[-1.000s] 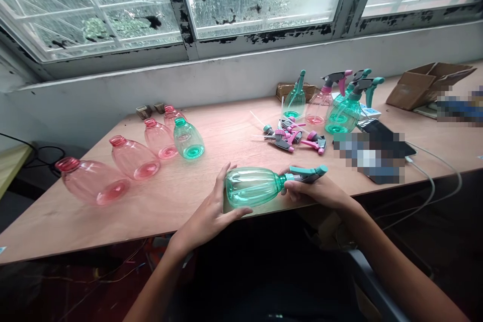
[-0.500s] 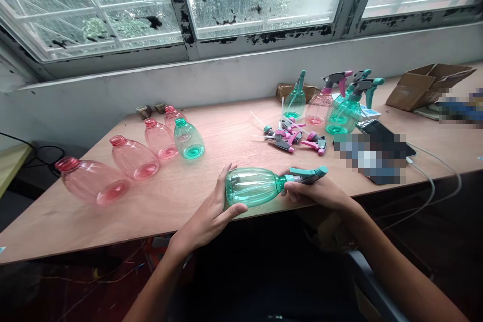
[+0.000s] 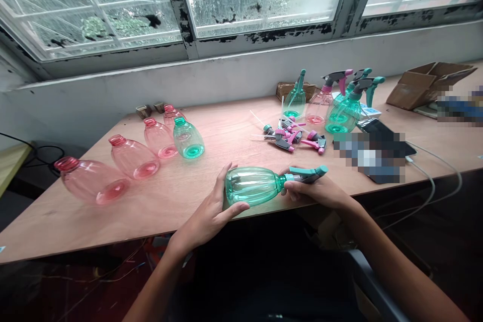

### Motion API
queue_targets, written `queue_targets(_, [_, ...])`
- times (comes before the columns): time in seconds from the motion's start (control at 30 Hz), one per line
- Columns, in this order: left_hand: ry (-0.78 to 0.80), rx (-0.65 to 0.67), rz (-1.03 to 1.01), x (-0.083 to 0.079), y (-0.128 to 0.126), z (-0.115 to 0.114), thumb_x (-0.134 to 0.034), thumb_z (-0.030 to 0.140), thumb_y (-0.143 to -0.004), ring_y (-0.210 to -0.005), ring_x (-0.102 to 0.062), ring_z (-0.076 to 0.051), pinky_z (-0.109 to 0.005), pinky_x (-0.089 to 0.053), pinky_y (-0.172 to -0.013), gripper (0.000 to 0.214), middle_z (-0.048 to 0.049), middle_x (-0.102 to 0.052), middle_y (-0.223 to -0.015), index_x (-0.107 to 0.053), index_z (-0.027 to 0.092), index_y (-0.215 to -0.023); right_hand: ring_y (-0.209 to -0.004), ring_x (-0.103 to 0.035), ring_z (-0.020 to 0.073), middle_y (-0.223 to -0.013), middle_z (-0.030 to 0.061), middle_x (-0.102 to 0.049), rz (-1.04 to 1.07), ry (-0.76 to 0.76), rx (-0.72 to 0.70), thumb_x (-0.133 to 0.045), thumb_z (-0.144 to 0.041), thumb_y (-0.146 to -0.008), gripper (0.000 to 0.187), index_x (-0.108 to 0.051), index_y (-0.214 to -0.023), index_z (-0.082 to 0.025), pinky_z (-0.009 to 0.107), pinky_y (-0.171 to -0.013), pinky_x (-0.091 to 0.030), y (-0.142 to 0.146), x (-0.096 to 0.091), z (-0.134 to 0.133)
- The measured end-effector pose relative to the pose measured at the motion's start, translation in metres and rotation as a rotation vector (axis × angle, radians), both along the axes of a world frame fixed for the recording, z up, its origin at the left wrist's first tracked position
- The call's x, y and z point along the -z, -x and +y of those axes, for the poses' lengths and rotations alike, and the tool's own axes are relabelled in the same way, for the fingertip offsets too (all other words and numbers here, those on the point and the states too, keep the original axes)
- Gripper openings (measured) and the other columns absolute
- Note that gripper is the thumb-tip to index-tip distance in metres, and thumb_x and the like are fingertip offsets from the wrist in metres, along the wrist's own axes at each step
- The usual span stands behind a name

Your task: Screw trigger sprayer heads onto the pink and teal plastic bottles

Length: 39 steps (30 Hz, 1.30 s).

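A clear green spray bottle (image 3: 253,186) lies sideways in the air over the table's front edge, its base to the left. My left hand (image 3: 215,206) cups the base end, thumb along the near side. At the neck, my right hand (image 3: 311,190) grips the collar of the teal and grey spray head (image 3: 311,175), which sits against the bottle's mouth; some of its fingers are hidden behind. Beyond my hands lies a pile of loose pink, grey and teal spray heads (image 3: 289,136) with thin white tubes.
Several open pink bottles (image 3: 136,158) and one open green bottle (image 3: 189,140) stand on the left. Bottles with spray heads (image 3: 345,110) stand at the back right, near a phone (image 3: 387,138) with white cables and an open cardboard box (image 3: 418,85). A window wall borders the table (image 3: 222,131).
Almost nothing differs. Both hands hold the green bottle and its spray head in the same place, and the view has shifted very slightly.
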<state>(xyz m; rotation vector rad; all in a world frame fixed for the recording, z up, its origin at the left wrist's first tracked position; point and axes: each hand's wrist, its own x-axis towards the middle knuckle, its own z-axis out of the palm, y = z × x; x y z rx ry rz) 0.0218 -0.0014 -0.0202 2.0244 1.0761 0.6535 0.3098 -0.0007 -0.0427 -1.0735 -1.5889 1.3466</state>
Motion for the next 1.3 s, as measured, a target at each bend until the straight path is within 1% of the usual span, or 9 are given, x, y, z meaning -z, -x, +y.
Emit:
queue_targets(0.17, [-0.023, 0.006, 0.022, 0.0013, -0.0003, -0.0003, -0.065, 0.044, -0.091, -0.148, -0.024, -0.032, -0.052, -0.021, -0.121, 0.089, -0.0066, -0.020, -0.164, -0.003, 0.038, -0.155, -0.059, -0.058, 0.0153, -0.071, 0.0004, -0.068, -0.004, 0.011, 0.025, -0.071, -0.047, -0.084, 0.038, -0.064, -0.108, -0.018, 0.029, -0.058, -0.050, -0.0006, 0.0003, -0.0003])
queue_targets(0.33, [-0.058, 0.023, 0.032, 0.0035, -0.0004, -0.0003, -0.069, 0.040, -0.089, -0.148, -0.025, -0.033, -0.053, -0.022, -0.121, 0.095, -0.0093, -0.022, -0.163, -0.002, 0.036, -0.156, -0.060, -0.060, 0.0164, -0.069, -0.0002, -0.068, -0.013, 0.013, 0.052, -0.072, -0.049, -0.082, 0.040, -0.066, -0.107, -0.019, 0.030, -0.059, -0.051, -0.0004, 0.0001, -0.0008])
queue_targets(0.43, [-0.063, 0.025, 0.033, 0.0035, -0.0004, -0.0002, -0.070, 0.040, -0.088, -0.148, -0.026, -0.034, -0.054, -0.023, -0.121, 0.097, -0.0089, -0.021, -0.164, -0.001, 0.038, -0.156, -0.059, -0.060, 0.0164, -0.070, 0.0004, -0.068, -0.007, 0.015, 0.052, -0.072, -0.049, -0.082, 0.040, -0.066, -0.108, -0.019, 0.030, -0.059, -0.051, 0.0000, 0.0003, -0.0009])
queue_targets(0.7, [-0.067, 0.024, 0.047, 0.0029, -0.0009, -0.0002, -0.069, 0.039, -0.090, -0.147, -0.028, -0.032, -0.052, -0.024, -0.120, 0.094, -0.0078, -0.022, -0.163, -0.001, 0.038, -0.155, -0.060, -0.058, 0.0158, -0.071, 0.0006, -0.068, -0.012, 0.016, 0.039, -0.071, -0.049, -0.083, 0.042, -0.065, -0.112, -0.018, 0.030, -0.060, -0.051, -0.0009, 0.0011, -0.0004])
queue_targets(0.9, [-0.071, 0.022, 0.033, 0.0035, -0.0011, 0.0000, -0.069, 0.039, -0.089, -0.145, -0.032, -0.033, -0.051, -0.027, -0.120, 0.088, -0.0088, -0.025, -0.161, -0.010, 0.035, -0.154, -0.060, -0.058, 0.0155, -0.071, -0.0003, -0.068, -0.005, 0.003, 0.029, -0.070, -0.047, -0.085, 0.038, -0.064, -0.110, -0.019, 0.029, -0.060, -0.050, -0.0011, 0.0018, -0.0007])
queue_targets(1.1, [-0.065, 0.022, 0.052, 0.0038, -0.0008, 0.0004, -0.069, 0.040, -0.089, -0.144, -0.034, -0.031, -0.050, -0.028, -0.119, 0.088, -0.0087, -0.026, -0.160, -0.008, 0.035, -0.153, -0.060, -0.057, 0.0143, -0.071, -0.0007, -0.067, 0.018, -0.002, 0.015, -0.070, -0.045, -0.086, 0.036, -0.063, -0.110, -0.018, 0.027, -0.059, -0.048, -0.0008, 0.0022, 0.0000])
queue_targets(1.3, [-0.064, 0.017, 0.057, 0.0043, 0.0000, 0.0008, -0.069, 0.040, -0.089, -0.143, -0.036, -0.032, -0.050, -0.031, -0.118, 0.087, -0.0090, -0.027, -0.160, -0.010, 0.035, -0.153, -0.059, -0.056, 0.0131, -0.070, -0.0018, -0.067, 0.025, 0.008, 0.011, -0.070, -0.044, -0.086, 0.034, -0.063, -0.108, -0.019, 0.026, -0.059, -0.048, -0.0010, 0.0009, -0.0006])
